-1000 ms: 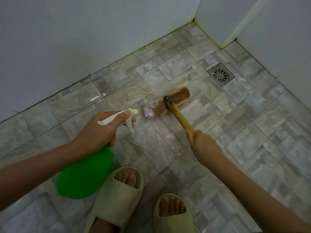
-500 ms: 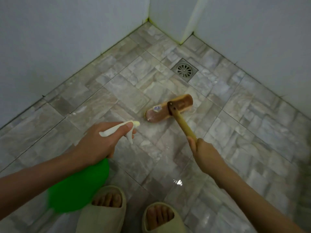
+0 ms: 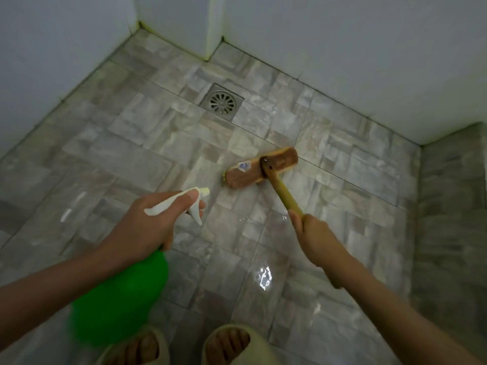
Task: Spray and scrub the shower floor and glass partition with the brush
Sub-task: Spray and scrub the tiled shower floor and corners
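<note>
My left hand [image 3: 147,227] grips the neck of a green spray bottle [image 3: 118,299], its white nozzle pointing toward the brush. A wooden scrub brush [image 3: 261,168] lies head-down on the wet grey stone-tile shower floor [image 3: 147,159], a small sticker on its back. My right hand [image 3: 316,238] holds the brush's yellowish handle low down, to the right of the bottle. The brush head sits below and right of the floor drain. No glass partition can be made out.
A square metal floor drain [image 3: 222,102] lies near the far wall. White walls [image 3: 342,48] enclose the floor on three sides, with a corner post [image 3: 208,27] at the back. My two feet in pale slippers [image 3: 229,343] stand at the bottom edge. Water glints on the tiles.
The view has swung to the right, so the drain and back corner now sit further left. The brush head has slid to the right across the tiles. Both hands keep their holds.
</note>
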Motion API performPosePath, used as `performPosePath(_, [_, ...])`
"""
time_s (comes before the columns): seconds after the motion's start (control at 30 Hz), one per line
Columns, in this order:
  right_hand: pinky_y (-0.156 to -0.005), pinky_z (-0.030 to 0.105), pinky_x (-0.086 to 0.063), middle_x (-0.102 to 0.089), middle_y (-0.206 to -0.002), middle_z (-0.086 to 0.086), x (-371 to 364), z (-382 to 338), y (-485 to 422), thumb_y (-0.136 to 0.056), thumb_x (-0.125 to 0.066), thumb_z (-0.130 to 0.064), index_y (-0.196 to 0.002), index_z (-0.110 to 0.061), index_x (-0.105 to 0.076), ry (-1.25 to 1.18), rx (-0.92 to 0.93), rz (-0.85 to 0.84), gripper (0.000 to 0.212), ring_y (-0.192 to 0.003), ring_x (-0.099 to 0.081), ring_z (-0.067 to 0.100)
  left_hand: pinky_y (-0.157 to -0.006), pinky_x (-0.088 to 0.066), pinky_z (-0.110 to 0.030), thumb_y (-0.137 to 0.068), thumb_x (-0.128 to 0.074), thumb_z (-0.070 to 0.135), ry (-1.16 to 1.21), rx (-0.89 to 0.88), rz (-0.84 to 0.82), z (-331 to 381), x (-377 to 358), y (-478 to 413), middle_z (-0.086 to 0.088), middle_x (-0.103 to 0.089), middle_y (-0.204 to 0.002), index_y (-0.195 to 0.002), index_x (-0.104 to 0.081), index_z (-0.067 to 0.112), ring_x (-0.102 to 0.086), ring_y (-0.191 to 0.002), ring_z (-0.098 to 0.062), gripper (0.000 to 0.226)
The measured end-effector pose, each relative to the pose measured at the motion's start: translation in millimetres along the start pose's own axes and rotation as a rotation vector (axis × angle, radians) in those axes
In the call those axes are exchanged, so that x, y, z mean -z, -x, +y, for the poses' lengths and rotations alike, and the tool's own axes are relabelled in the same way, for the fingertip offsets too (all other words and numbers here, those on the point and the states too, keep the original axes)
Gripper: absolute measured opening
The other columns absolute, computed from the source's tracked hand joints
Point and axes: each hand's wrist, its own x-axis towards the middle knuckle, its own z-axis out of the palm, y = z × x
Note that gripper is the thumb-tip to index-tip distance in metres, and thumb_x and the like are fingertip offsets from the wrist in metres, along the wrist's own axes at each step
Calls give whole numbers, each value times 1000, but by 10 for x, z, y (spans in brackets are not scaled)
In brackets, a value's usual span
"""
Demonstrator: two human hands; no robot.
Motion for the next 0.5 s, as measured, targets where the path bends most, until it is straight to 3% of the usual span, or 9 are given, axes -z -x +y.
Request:
performPosePath(0.1, [-65,37,-50,-61,-72,4,-73,522,641,-83,-15,-71,-84,-17,-51,86,-134,-49,65,-61,-56,19,-41,-42,-20,-81,-59,71,17,-18,-38,108,-137,-85,15,-79,-100,-89,-82,40,-47,-39,-18,39])
performPosePath(0.2, [-71,34,-48,-59,-72,-2,-111,956,1419,-64,-2,-83,-79,-26,-43,51,-302,-65,71,-70,-60,19,-40,-41,-18,-84,-60,62,-23,-18,-58,186,-265,-148,15,-79,-92,-97,-79,37,-45,-36,-15,34])
performPosePath(0.3, [-70,36,-51,-60,-71,0,-98,875,1149,-84,-21,-65,-79,-21,-47,29,-302,-83,51,-71,-63,21,-43,-45,-21,-84,-62,72,-49,-11,-129,234,-379,-232,12,-79,-100,-97,-80,40,-48,-41,-19,39])
performPosePath(0.4, [-65,36,-48,-64,-79,10,36,656,471,-95,-29,-57,-81,-13,-52,-8,-224,16,51,-71,-61,28,-48,-46,-27,-71,-46,83,-135,-19,-209,269,-495,-329,-8,-80,-94,-92,-79,44,-52,-41,-22,55])
performPosePath(0.5, [-58,33,-45,-60,-72,4,79,925,556,-96,-29,-56,-81,-14,-53,-53,-260,27,51,-62,-56,19,-52,-48,-29,-72,-43,85,-210,-48,-282,293,-642,-420,-18,-78,-93,-90,-79,45,-54,-40,-23,57])
